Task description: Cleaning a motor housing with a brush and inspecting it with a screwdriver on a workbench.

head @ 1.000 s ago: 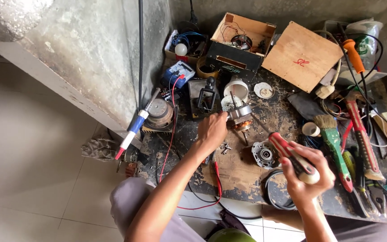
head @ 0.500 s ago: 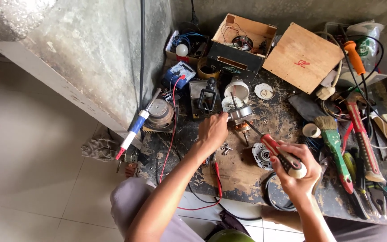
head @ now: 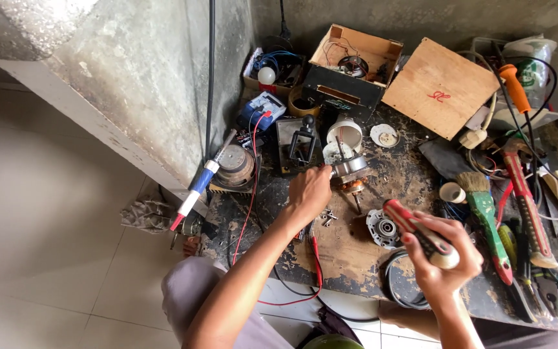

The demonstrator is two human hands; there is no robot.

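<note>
My left hand (head: 310, 189) grips a small electric motor (head: 349, 169) with a shaft and copper windings, standing on the stained wooden work board (head: 343, 252). My right hand (head: 444, 255) is closed on a red and black screwdriver (head: 414, 229) with a pale handle end, held low to the right of the motor, its tip pointing up-left. A round metal motor end cover (head: 382, 228) lies just left of the right hand. Small screws (head: 326, 216) lie below the left hand.
A green-handled paintbrush (head: 485, 210), red pliers (head: 524, 203) and an orange-handled tool (head: 515, 87) lie at right. At the back stand an open wooden box (head: 356, 64), a plywood lid (head: 439, 87) and a white cup (head: 345, 132). Left: concrete wall (head: 130, 84), soldering iron (head: 198, 187), red wire (head: 250, 194).
My right hand moved the screwdriver in toward the motor and has drawn back lower right, turning it. My left hand stays on the motor.
</note>
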